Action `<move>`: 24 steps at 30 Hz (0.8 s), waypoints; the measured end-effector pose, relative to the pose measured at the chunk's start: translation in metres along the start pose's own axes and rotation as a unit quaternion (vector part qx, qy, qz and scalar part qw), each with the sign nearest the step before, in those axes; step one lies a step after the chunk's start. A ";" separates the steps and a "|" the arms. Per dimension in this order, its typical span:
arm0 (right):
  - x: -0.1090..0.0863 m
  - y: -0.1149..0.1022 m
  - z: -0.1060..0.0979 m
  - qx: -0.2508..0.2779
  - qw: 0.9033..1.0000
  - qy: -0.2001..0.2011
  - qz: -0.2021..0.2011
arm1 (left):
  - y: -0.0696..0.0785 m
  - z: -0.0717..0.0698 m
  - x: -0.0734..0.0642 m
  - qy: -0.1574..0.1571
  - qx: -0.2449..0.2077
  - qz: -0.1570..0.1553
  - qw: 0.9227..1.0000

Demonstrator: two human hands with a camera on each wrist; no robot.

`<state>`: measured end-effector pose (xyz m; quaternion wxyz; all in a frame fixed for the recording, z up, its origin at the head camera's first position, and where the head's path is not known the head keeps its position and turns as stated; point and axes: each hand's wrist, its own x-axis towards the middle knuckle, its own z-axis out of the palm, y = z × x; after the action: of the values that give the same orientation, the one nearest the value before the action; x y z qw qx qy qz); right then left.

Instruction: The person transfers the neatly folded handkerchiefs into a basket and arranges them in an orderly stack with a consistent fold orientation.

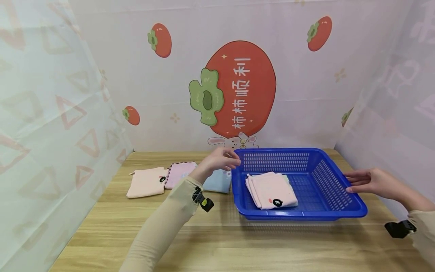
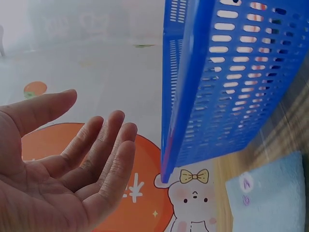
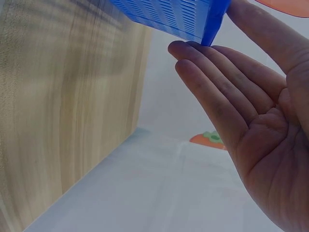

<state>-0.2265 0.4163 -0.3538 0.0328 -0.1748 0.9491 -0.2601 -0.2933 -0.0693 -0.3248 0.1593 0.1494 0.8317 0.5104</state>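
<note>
My left grip (image 1: 220, 159) is hanging loose-fingered just beside the blue plastic basket (image 1: 299, 214); my right grip (image 1: 376, 184) is pinching its right rim. Folded pink towel (image 1: 272, 189) is lying inside, left half; light-blue towel (image 1: 217, 182) is lying outside on the table (image 1: 238, 249).

- Pale wood-grain desk (image 1: 217, 245)
- Square pale-pink cloth (image 1: 144, 184) lies at left
- Lilac cloth with checked edging (image 1: 177, 174) lies beside it
- Light-blue cloth (image 1: 218, 183) lies farther right
- Blue perforated plastic basket (image 1: 292, 214): desk contact unclear
</note>
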 end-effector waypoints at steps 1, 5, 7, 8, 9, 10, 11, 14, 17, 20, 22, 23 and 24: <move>0.000 -0.001 0.000 0.000 1.000 0.000 0.001 | -0.002 -0.001 -0.001 0.002 -0.002 -0.002 1.000; 0.000 -0.001 -0.001 -0.001 1.000 -0.003 0.007 | -0.010 -0.006 -0.003 0.010 -0.017 -0.012 1.000; 0.000 -0.001 0.000 -0.001 1.000 -0.001 0.005 | -0.014 -0.008 -0.004 0.013 -0.024 -0.013 1.000; 0.000 0.000 0.000 -0.002 1.000 -0.001 0.004 | -0.015 -0.009 -0.005 0.015 -0.026 -0.014 0.999; 0.000 0.001 0.000 -0.001 1.000 0.000 0.003 | -0.017 -0.010 -0.006 0.017 -0.027 -0.016 0.999; 0.000 0.001 0.000 -0.003 1.000 0.001 0.003 | -0.018 -0.010 -0.006 0.019 -0.027 -0.015 0.999; 0.000 0.002 0.001 -0.003 1.000 0.001 0.003 | -0.020 -0.011 -0.007 0.021 -0.028 -0.016 0.999; 0.001 0.004 0.001 -0.006 1.000 -0.002 0.011 | -0.023 -0.013 -0.009 0.024 -0.027 -0.017 0.999; 0.001 0.004 0.002 -0.009 1.000 -0.005 0.018 | -0.027 -0.016 -0.010 0.027 -0.023 -0.018 0.999; 0.000 0.002 0.002 -0.011 1.000 -0.005 0.018 | -0.031 -0.019 -0.012 0.029 -0.023 -0.020 0.999; 0.000 0.001 0.001 -0.011 1.000 -0.004 0.017 | -0.034 -0.021 -0.012 0.031 -0.028 -0.023 0.999; 0.000 0.000 0.001 -0.010 1.000 -0.003 0.016 | -0.035 -0.022 -0.013 0.032 -0.029 -0.025 0.999; 0.000 -0.001 0.001 -0.010 1.000 -0.002 0.015 | -0.036 -0.023 -0.013 0.033 -0.030 -0.027 0.999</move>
<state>-0.2260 0.4156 -0.3540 0.0373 -0.1612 0.9542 -0.2494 -0.2941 -0.1086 -0.3461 0.1495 0.1055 0.8248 0.5351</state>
